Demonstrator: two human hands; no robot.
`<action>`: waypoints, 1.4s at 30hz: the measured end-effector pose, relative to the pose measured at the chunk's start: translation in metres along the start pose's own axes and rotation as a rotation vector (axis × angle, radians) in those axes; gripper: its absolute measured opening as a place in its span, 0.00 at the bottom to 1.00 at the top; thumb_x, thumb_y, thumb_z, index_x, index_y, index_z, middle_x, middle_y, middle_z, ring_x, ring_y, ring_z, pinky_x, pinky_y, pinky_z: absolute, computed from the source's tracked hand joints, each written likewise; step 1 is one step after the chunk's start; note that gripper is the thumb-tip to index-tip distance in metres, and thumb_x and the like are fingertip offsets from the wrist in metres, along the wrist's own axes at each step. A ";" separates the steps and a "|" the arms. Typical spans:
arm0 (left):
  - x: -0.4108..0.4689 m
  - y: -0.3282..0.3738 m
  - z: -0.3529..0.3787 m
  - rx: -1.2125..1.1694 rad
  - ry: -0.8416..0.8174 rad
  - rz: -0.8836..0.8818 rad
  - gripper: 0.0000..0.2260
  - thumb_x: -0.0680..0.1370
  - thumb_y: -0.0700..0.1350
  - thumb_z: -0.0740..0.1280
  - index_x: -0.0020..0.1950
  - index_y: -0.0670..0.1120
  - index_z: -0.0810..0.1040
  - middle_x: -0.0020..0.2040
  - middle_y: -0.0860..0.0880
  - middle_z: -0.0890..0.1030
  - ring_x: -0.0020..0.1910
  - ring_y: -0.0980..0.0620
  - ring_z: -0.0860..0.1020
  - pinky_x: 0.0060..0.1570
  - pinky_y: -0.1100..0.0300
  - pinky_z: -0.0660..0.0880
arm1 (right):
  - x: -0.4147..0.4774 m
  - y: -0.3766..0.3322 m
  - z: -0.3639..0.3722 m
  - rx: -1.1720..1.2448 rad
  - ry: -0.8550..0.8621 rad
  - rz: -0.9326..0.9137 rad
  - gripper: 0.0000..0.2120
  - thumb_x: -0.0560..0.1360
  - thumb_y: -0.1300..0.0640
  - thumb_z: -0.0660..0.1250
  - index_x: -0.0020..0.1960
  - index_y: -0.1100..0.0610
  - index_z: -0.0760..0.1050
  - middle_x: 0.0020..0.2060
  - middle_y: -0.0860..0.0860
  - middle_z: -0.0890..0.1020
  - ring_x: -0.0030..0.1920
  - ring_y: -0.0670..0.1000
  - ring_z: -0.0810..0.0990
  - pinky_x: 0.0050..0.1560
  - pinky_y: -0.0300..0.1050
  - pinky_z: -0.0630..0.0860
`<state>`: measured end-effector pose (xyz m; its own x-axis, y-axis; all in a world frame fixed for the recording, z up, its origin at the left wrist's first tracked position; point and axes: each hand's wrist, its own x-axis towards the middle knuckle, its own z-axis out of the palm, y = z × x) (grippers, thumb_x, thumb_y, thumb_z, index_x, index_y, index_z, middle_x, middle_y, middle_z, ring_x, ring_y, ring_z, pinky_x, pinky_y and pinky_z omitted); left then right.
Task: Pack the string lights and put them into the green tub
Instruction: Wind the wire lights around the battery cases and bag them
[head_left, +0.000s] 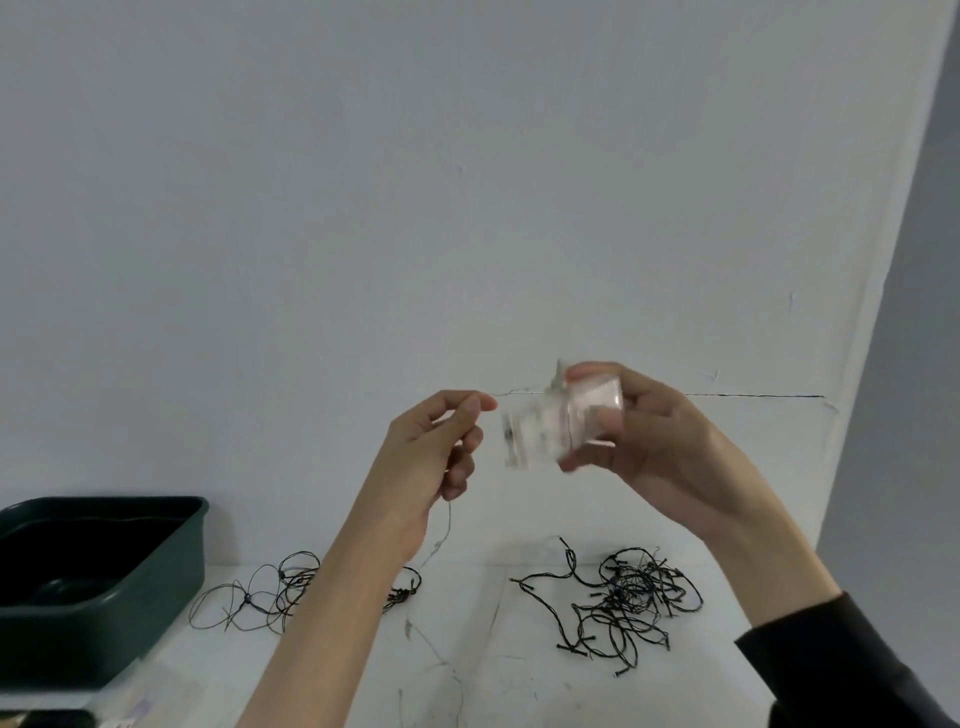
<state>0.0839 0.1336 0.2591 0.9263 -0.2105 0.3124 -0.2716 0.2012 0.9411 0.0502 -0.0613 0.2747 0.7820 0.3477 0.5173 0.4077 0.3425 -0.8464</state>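
Note:
My right hand (660, 441) grips a small clear box (566, 421), blurred, raised in front of the white wall. My left hand (441, 441) pinches a thin pale wire (448, 525) that hangs down from its fingers toward the table. A tangle of black string lights (628, 597) lies on the white table at the right. Another loose bundle of black string lights (280, 587) lies at the left, partly hidden by my left forearm. The dark green tub (171, 551) stands at the far left; its inside is dark.
The white table (493, 675) meets the white wall just behind the lights. A clear plastic item (140, 701) lies at the table's front left, below the tub. A wall edge runs down the right side of the view.

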 end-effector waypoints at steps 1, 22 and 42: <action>-0.001 -0.003 0.001 -0.006 -0.022 -0.021 0.11 0.79 0.41 0.63 0.39 0.50 0.81 0.30 0.51 0.69 0.21 0.57 0.62 0.20 0.67 0.58 | 0.003 0.002 0.002 0.093 0.065 -0.026 0.15 0.64 0.62 0.74 0.51 0.58 0.82 0.43 0.57 0.83 0.39 0.56 0.82 0.41 0.47 0.79; -0.031 0.035 0.009 0.556 -0.023 0.417 0.07 0.76 0.46 0.67 0.39 0.48 0.82 0.30 0.54 0.81 0.18 0.56 0.70 0.22 0.69 0.65 | 0.000 0.019 0.008 -0.855 0.257 -0.042 0.19 0.68 0.59 0.67 0.55 0.42 0.78 0.39 0.50 0.82 0.35 0.59 0.78 0.44 0.55 0.78; -0.045 -0.033 0.017 0.160 -0.158 -0.028 0.09 0.78 0.46 0.64 0.50 0.53 0.84 0.29 0.54 0.74 0.19 0.57 0.63 0.22 0.65 0.60 | -0.013 0.036 0.019 0.170 0.463 0.002 0.16 0.66 0.66 0.67 0.54 0.63 0.74 0.38 0.56 0.80 0.34 0.53 0.79 0.39 0.42 0.79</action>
<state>0.0467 0.1201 0.2161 0.8850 -0.3640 0.2904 -0.2961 0.0412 0.9543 0.0461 -0.0366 0.2401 0.9259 -0.0622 0.3726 0.3531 0.4933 -0.7950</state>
